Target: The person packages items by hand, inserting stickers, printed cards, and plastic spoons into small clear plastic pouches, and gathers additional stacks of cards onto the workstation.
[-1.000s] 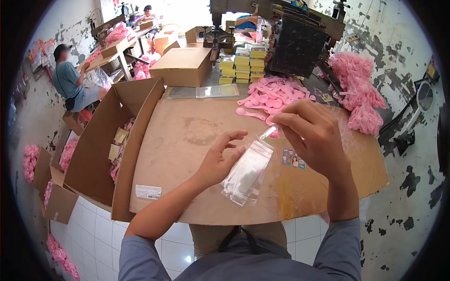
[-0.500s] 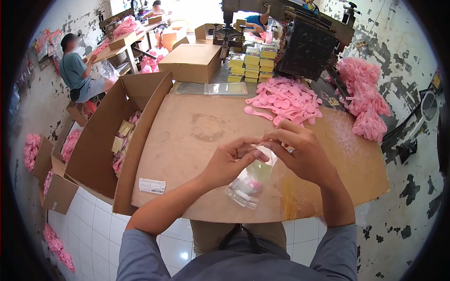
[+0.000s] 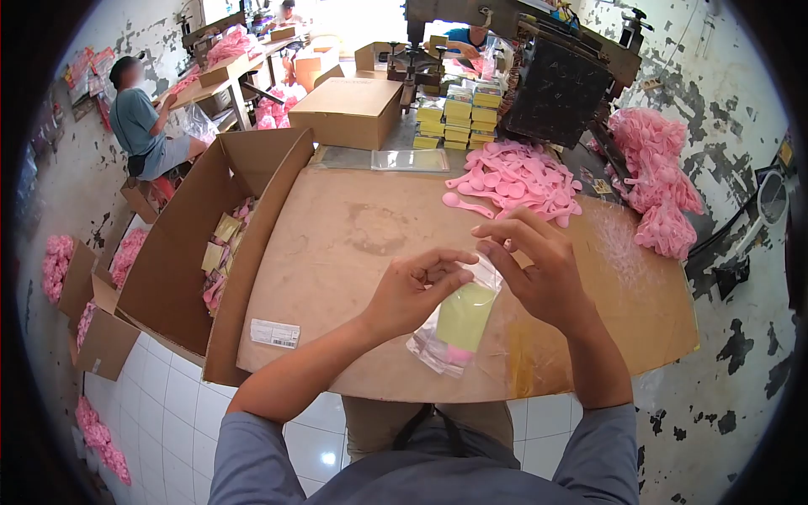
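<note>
Bag [image 3: 461,324] lies over the cardboard [image 3: 362,219], upper end between left hand [image 3: 414,290] and right hand [image 3: 540,268], both close, long axis slanting nearer and leftward, fingers half-curled, any grip on it indeterminable.

Head camera, one: worn; looking forward and steeply down; wide, round field, dark corners; wearer's torso [image 3: 412,481] bottom edge, cardboard-topped table [image 3: 337,286] mid-frame, near.

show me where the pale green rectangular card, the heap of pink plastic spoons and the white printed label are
Pale green rectangular card [image 3: 465,318]: head view, middle of its face
Heap of pink plastic spoons [image 3: 515,178]: head view, mid-heap
White printed label [image 3: 274,333]: head view, centre
</note>
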{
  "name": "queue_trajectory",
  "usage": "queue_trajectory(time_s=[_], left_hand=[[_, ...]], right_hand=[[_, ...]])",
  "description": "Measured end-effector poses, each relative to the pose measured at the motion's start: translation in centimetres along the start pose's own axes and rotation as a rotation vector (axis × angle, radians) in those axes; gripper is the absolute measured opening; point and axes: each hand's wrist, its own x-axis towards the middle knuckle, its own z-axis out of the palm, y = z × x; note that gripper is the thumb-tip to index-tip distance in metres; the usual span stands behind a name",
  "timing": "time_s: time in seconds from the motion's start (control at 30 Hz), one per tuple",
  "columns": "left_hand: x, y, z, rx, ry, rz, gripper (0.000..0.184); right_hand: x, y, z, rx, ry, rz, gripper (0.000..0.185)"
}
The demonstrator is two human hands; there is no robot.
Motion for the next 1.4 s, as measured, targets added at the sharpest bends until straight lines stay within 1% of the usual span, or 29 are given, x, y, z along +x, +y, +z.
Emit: queue_trajectory(time_s=[0.1, 0.2, 0.3, 0.4, 0.5, 0.6, 0.7, 0.8, 0.97, 1.0, 1.07, 1.1, 1.2, 1.3, 1.4], left_hand=[[0.1, 0.3, -0.8, -0.114, -0.107, 0.033, 0.035], [-0.1, 0.9, -0.6, -0.135, -0.102, -0.005, 0.039], [-0.2, 0.4, 0.0, 0.072, -0.084, 0.106, 0.041], [-0.2, 0.0, 0.1, -0.025, -0.085, 0.175, 0.04], [-0.1, 0.7, 0.2, 0.151, -0.057, 0.153, 0.037], [-0.2, 0.5, 0.0, 0.181, -0.027, 0.056, 0.034], [-0.1, 0.6, 0.2, 0.05, 0.024, 0.03, 0.029], [-0.1, 1.3, 0.2, -0.091, -0.004, -0.058, 0.028], [0.0, 1.0, 0.1, -0.105, 0.025, -0.036, 0.031], [0.1, 1.1, 0.2, -0.113, 0.039, -0.041, 0.032], [0.0, 1.1, 0.3, -0.059, 0.062, 0.016, 0.035], [-0.1, 1.1, 0.4, -0.033, 0.074, 0.043, 0.037], [-0.4, 1.6, 0.2, 0.191, 0.062, 0.101, 0.042], [-0.7, 1.2, 0.4, 0.317, 0.077, 0.173, 0.047], [-0.5, -0.4, 0.6, 0.407, 0.142, 0.309, 0.049]], right_hand=[[0.2, 0.1, -0.4, 0.035, 0.022, 0.042, 0.011], [0.2, 0.3, -0.7, 0.049, 0.043, 0.05, 0.011], [0.1, 0.4, -0.8, 0.044, 0.042, 0.056, 0.011], [-0.1, 0.5, -0.9, 0.041, 0.042, 0.062, 0.011], [-0.1, 0.3, -0.9, 0.048, 0.048, 0.064, 0.012], [-0.1, 0.2, -0.9, 0.051, 0.048, 0.059, 0.015], [-0.1, 0.2, -0.6, 0.046, 0.05, 0.041, 0.015], [-0.2, 0.4, -0.3, 0.039, 0.057, 0.04, 0.015], [-0.5, 1.0, 0.3, -0.003, 0.072, 0.016, 0.013], [-0.5, 1.0, 0.3, -0.069, 0.081, -0.034, 0.014], [-0.6, 1.0, 0.3, -0.202, 0.099, -0.134, 0.017], [-0.5, 0.8, 0.5, -0.246, 0.093, -0.152, 0.018], [-0.3, 0.3, 1.1, -0.366, 0.072, -0.199, 0.019], [-0.4, 0.6, 1.6, -0.46, 0.038, -0.248, 0.022], [-0.3, 0.5, 1.8, -0.552, -0.014, -0.324, 0.024]])
